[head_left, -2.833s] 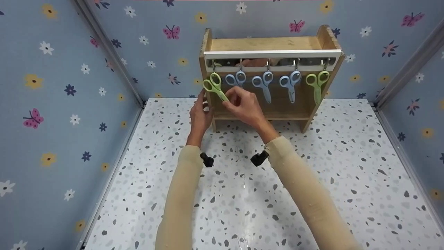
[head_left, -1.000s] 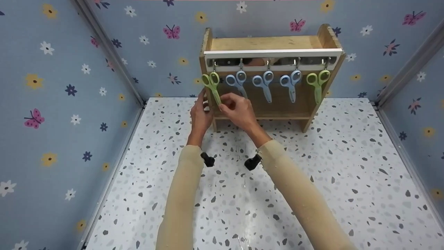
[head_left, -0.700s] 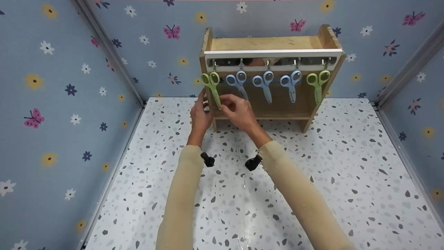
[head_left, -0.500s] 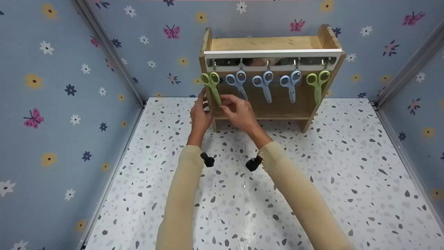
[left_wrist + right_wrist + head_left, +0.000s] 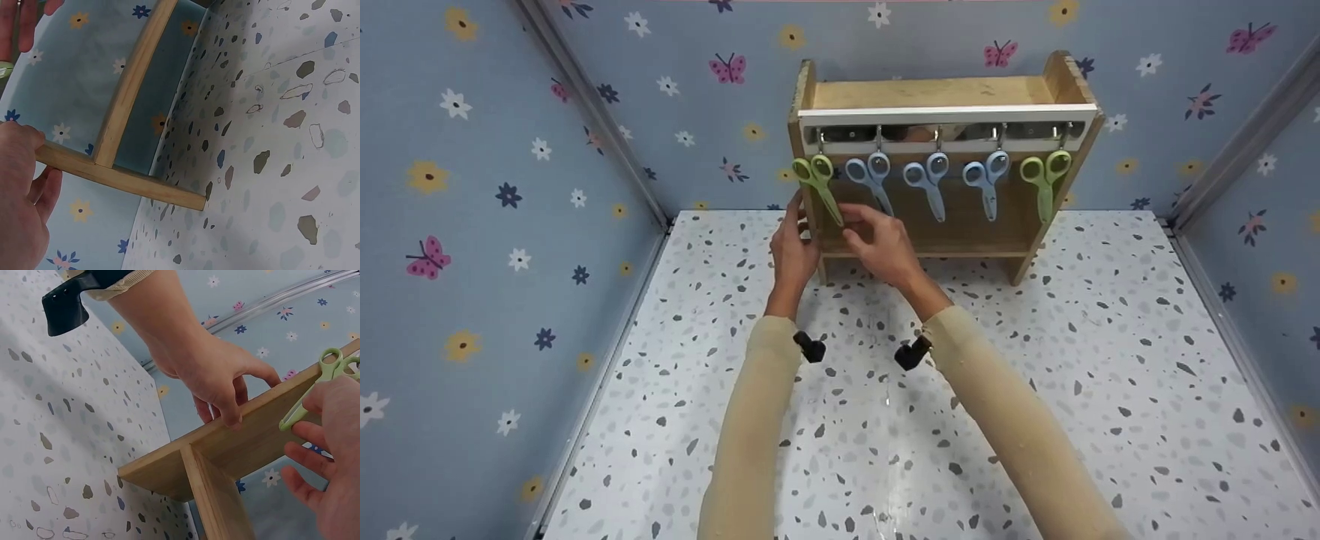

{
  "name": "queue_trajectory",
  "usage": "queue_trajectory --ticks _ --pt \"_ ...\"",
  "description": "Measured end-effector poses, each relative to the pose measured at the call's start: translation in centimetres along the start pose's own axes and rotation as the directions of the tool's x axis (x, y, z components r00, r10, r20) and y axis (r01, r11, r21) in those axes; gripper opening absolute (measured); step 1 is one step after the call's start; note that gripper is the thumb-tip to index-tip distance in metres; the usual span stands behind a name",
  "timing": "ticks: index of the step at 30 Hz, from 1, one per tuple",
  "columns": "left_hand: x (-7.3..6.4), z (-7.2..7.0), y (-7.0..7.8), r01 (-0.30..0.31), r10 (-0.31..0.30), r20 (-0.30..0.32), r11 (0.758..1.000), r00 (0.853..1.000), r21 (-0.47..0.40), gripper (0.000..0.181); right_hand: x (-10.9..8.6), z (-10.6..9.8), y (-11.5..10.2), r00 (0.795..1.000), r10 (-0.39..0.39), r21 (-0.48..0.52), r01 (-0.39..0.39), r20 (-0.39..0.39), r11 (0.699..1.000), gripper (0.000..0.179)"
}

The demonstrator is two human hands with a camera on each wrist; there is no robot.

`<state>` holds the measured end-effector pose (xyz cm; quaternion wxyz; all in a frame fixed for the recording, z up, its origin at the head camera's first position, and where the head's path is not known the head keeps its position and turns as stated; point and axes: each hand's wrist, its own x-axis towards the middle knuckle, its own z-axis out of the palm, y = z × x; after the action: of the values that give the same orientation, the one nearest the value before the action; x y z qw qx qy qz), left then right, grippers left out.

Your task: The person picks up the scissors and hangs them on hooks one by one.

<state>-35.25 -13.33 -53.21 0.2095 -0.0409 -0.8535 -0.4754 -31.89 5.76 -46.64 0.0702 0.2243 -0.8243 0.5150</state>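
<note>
Green scissors (image 5: 823,184) hang by one finger loop from the leftmost hook of a wooden rack (image 5: 931,94). My right hand (image 5: 883,244) is beside their blade end. In the right wrist view, its thumb and fingers are spread apart right next to the green blades; whether they touch is hard to tell. My left hand (image 5: 795,255) holds the edge of the rack's left side panel (image 5: 126,179), thumb on one side and fingers on the other. Several other scissors hang in a row: blue scissors (image 5: 931,184) in the middle and green scissors (image 5: 1044,184) far right.
A metal hook strip (image 5: 949,133) runs across the rack's front. The rack stands on a speckled white tabletop (image 5: 840,420), near the flowered back wall (image 5: 675,105). Side walls rise left and right. A black wrist camera (image 5: 913,352) sits at my right cuff.
Earlier my right hand pinched the green scissors' blades, tilted up at the hook; now they hang lower and its fingers have spread. The left hand stays on the rack.
</note>
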Motion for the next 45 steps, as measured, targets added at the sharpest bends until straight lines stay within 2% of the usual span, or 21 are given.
queue_trajectory --ticks 10,18,23,34,45 --pt "-0.3 0.2 0.4 0.034 -0.034 0.001 0.999 0.999 0.004 0.071 -0.5 -0.1 0.6 1.000 0.025 0.004 -0.025 -0.006 1.000 0.042" --pt "-0.3 0.0 0.4 0.002 -0.002 -0.010 1.000 1.000 -0.012 0.068 -1.0 -0.4 0.9 1.000 0.017 -0.004 -0.017 -0.021 1.000 0.041" --pt "-0.3 -0.4 0.5 0.012 -0.012 -0.006 1.000 1.000 -0.011 0.068 -1.4 -0.7 0.9 0.999 0.018 -0.003 -0.018 -0.026 1.000 0.039" --pt "-0.3 -1.5 1.1 0.010 -0.009 -0.018 0.997 1.000 0.079 0.064 -2.2 -1.8 1.3 0.999 -0.022 -0.024 0.021 -0.032 0.999 0.037" --pt "-1.0 -2.5 1.1 -0.081 0.089 -0.066 0.989 0.994 0.120 0.052 -3.8 -3.7 1.6 0.993 -0.111 -0.148 0.104 -0.037 0.984 0.033"
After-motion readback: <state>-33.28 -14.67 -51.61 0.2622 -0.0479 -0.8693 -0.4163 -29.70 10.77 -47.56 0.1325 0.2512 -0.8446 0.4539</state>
